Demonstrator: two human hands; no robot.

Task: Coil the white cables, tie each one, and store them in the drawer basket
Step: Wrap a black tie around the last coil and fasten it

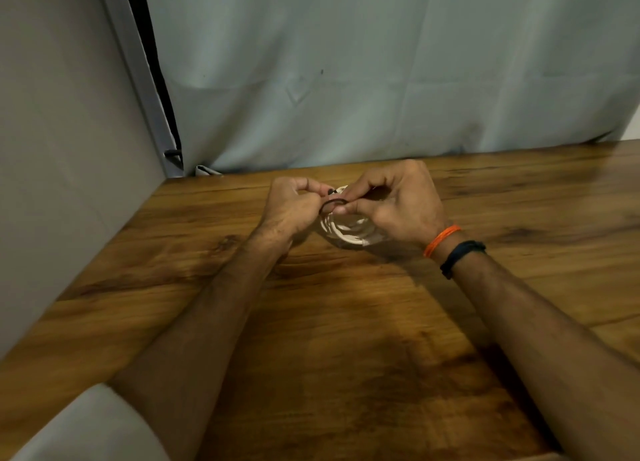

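1. A white cable (346, 230) is wound up in a small round coil. It sits on the wooden table (346, 322), near the far edge and about halfway along it
2. The left hand (291, 208) is on the left side of the coil. Its fingers are curled, and its fingertips pinch one end of a thin dark tie (332, 202)
3. The right hand (394, 201) is on the right side of the coil, partly over it. Its fingers are curled too, and its thumb and first finger pinch the other end of the dark tie
4. The tie makes a little arch between the two hands, right above the top of the coil. I cannot tell if the tie goes around the cable
5. The two hands are very close, with their fingertips almost touching
6. The right wrist has an orange band (441, 239) and next to it a black band (462, 258)
7. Both arms reach over the table from its near edge
8. A pale blue-grey curtain (381, 73) hangs behind the far edge of the table
9. A grey wall panel (62, 149) stands along the left edge of the table
10. A grey cushion-like thing (90, 429) shows at the near left corner
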